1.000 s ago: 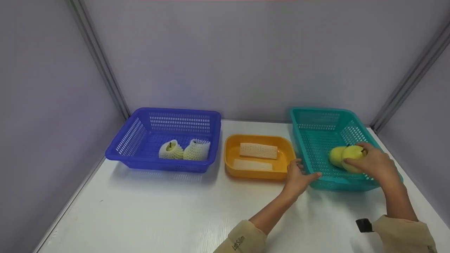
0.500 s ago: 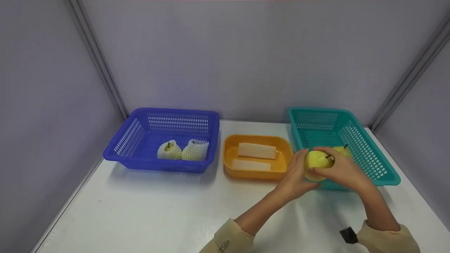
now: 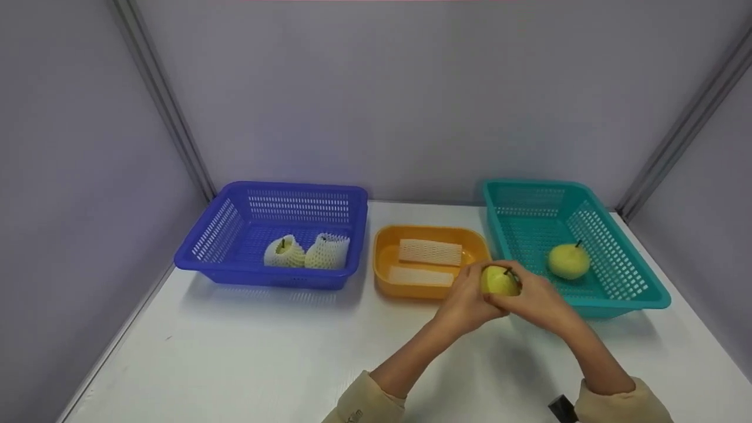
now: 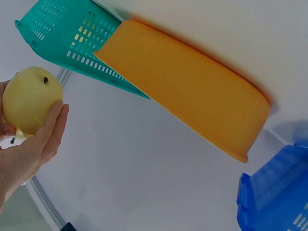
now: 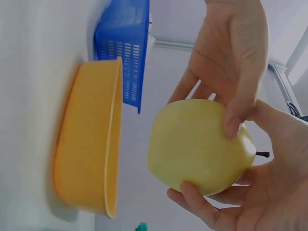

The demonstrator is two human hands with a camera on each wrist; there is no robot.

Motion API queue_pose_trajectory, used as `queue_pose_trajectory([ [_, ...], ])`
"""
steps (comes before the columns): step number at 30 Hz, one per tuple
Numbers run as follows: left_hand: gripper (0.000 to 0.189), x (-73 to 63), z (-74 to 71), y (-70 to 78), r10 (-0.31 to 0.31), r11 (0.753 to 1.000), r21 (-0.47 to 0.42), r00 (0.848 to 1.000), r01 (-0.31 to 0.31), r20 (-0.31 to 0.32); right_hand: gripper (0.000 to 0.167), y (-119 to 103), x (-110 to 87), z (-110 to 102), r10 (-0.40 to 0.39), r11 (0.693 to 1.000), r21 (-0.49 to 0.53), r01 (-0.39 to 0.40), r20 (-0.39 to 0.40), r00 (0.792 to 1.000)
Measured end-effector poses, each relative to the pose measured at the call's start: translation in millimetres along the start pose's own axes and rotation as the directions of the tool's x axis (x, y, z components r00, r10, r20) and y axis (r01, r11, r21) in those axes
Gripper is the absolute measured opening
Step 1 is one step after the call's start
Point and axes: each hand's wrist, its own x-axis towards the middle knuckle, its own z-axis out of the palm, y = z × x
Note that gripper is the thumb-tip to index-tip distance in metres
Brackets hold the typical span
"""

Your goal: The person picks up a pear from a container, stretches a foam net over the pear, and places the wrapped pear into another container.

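Observation:
Both hands hold a yellow-green pear (image 3: 499,282) above the table, in front of the gap between the orange tray and the teal basket. My left hand (image 3: 467,302) grips its left side, the thumb lying across the fruit in the right wrist view. From the right, the fingers of my right hand (image 5: 274,192) curl round the same pear, near its dark stem. A second bare pear (image 3: 568,261) lies in the teal basket (image 3: 637,305). In the orange tray (image 3: 382,282) are two flat white foam net sleeves, one behind (image 3: 430,251) and one in front (image 3: 420,275).
At the left stands a blue-purple basket (image 3: 247,273) with two pears in white foam nets, one left (image 3: 284,252) and one right (image 3: 327,251). Grey panels (image 3: 411,106) close off the back and sides of the white table (image 3: 247,352).
The right hand has lifted one pear out of the teal basket and carried it left. The left hand has come off the basket's near rim and now also grips that pear.

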Motion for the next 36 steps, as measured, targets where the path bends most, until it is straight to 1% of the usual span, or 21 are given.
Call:
queue_pose_trajectory([
  [4,0.066,-5.3,-9.4,-8.0,-0.029,0.999,-0.033,0.999,0.03,0.024,0.072,-1.2,-0.6,12.1,-0.015,0.999,0.031,0.015,0.008,1.0],
  [7,0.067,-9.2,-15.8,-14.9,-0.037,0.999,-0.026,0.998,0.038,0.043,0.067,-0.6,-0.7,19.6,-0.03,0.996,0.085,0.028,0.033,0.999],
  [10,0.068,-12.3,-23.5,-22.1,-0.027,1.0,-0.007,0.998,0.028,0.062,0.063,1.2,-0.3,26.5,-0.035,0.986,0.163,0.024,0.068,0.997],
  [13,0.068,-15.7,-31.1,-28.9,-0.019,1.0,0.012,0.996,0.018,0.087,0.064,4.7,0.3,33.5,-0.04,0.977,0.213,0.017,0.101,0.994],
  [14,0.068,-17.0,-33.5,-31.3,-0.017,1.0,0.018,0.995,0.015,0.095,0.064,5.6,0.5,35.7,-0.054,0.973,0.229,0.027,0.112,0.992],
  [17,0.069,-21.2,-39.6,-37.8,-0.017,0.999,0.049,0.992,0.011,0.125,0.064,7.9,0.5,42.2,-0.107,0.963,0.262,0.065,0.147,0.983],
  [20,0.071,-24.9,-44.8,-43.3,-0.019,0.996,0.088,0.989,0.005,0.148,0.064,9.8,0.7,48.5,-0.168,0.945,0.31,0.103,0.191,0.967],
  [24,0.071,-28.4,-49.3,-49.2,-0.03,0.991,0.13,0.984,0.007,0.173,0.066,11.1,1.2,56.1,-0.199,0.927,0.362,0.103,0.237,0.951],
  [30,0.071,-34.3,-53.3,-56.9,-0.057,0.992,0.122,0.98,0.034,0.19,0.066,10.5,2.0,66.2,-0.218,0.914,0.393,0.098,0.272,0.937],
  [33,0.072,-37.0,-54.2,-59.8,-0.054,0.992,0.12,0.978,0.03,0.202,0.067,11.5,1.9,70.9,-0.21,0.917,0.389,0.09,0.278,0.937],
  [36,0.073,-38.0,-54.5,-62.6,-0.042,0.99,0.142,0.975,0.011,0.219,0.068,12.8,1.8,75.2,-0.202,0.92,0.383,0.085,0.278,0.939],
])
